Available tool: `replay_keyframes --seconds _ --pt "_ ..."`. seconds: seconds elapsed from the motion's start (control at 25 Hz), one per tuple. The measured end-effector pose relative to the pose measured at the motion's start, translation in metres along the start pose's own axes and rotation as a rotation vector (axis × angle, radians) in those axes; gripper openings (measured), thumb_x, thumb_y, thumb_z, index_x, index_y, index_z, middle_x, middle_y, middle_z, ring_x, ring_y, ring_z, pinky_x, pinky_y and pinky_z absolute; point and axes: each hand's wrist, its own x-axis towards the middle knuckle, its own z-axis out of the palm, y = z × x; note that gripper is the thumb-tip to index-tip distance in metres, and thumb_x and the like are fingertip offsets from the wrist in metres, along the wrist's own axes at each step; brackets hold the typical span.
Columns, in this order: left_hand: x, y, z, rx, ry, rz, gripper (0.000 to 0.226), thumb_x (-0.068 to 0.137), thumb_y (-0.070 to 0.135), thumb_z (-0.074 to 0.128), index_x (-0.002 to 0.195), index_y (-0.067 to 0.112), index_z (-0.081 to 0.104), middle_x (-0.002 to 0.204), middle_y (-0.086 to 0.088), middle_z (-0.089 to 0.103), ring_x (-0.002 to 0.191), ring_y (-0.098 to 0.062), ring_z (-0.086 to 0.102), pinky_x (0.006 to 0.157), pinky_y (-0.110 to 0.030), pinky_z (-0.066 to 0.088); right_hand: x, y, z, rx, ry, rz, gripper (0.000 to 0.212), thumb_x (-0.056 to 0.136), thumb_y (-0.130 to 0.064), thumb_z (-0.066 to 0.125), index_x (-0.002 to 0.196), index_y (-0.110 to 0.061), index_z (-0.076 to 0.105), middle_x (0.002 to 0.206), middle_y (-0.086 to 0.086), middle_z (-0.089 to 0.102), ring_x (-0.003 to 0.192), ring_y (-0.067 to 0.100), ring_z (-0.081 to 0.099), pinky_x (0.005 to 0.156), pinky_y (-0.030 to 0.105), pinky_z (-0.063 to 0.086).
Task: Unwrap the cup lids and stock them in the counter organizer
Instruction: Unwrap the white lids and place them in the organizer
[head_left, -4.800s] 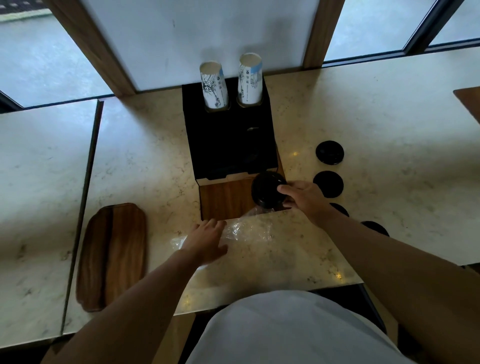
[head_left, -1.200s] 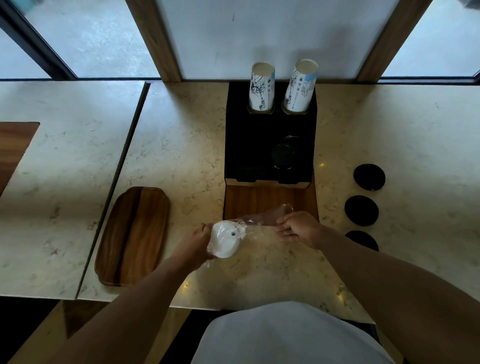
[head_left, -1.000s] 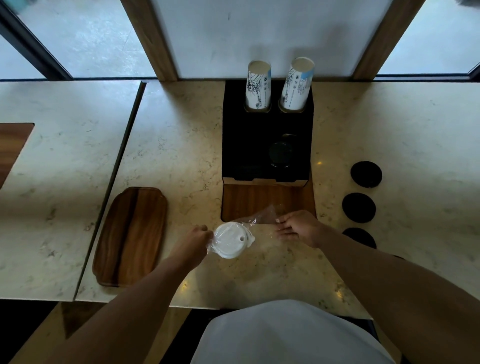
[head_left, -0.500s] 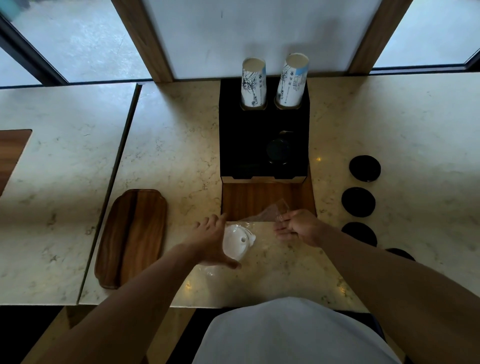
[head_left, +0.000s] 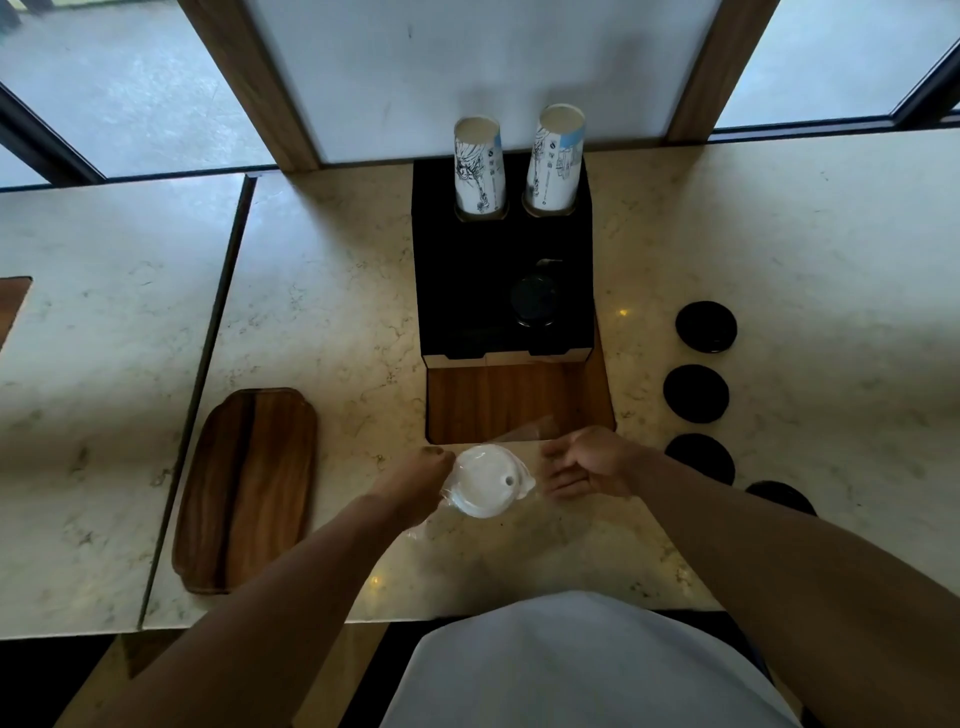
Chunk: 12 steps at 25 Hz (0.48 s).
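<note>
A stack of white cup lids (head_left: 484, 480) in a clear plastic wrap (head_left: 532, 431) hovers just above the marble counter's front edge. My left hand (head_left: 418, 480) grips the stack's left side through the wrap. My right hand (head_left: 587, 462) is close to its right, fingers curled on the wrap's loose end. The black counter organizer (head_left: 467, 291) stands behind on a wooden base (head_left: 519, 400). A black lid stack (head_left: 532, 306) sits in its right slot, and two paper cup stacks (head_left: 479, 171) rise at its back.
Several black lids (head_left: 696, 392) lie in a row on the counter to the right, the nearest (head_left: 779, 496) by my right forearm. A wooden tray (head_left: 249, 488) lies at the left. A seam (head_left: 208, 364) splits the counter beyond it.
My left hand shifted from on top of the white lids to their left side, and the stack now faces up. My right hand stayed at the wrap's end.
</note>
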Motion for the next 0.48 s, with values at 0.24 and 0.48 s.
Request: replay_keyframes --seconds 0.24,0.48 --pt "-0.002 0.0 -0.003 0.043 -0.071 -0.004 0.078 0.08 0.042 0.077 0.147 0.02 0.044 0.143 -0.006 0.052 0.128 -0.027 0.05 0.106 -0.044 0.046 -0.002 0.002 0.002 0.022 -0.028 -0.016 0.028 0.096 0.01 0.048 0.12 0.002 0.06 0.105 0.023 0.075 0.094 0.032 0.076 0.078 0.041 0.063" --pt "0.002 0.009 0.0 0.09 -0.121 -0.02 0.148 0.045 0.091 0.065 0.158 0.023 -0.003 0.164 -0.01 0.021 0.145 -0.036 0.031 0.113 -0.055 0.034 -0.006 0.003 0.002 0.022 -0.026 -0.04 0.032 0.095 0.014 0.048 0.125 0.005 0.059 0.115 0.025 0.071 0.102 0.032 0.073 0.084 0.04 0.062"
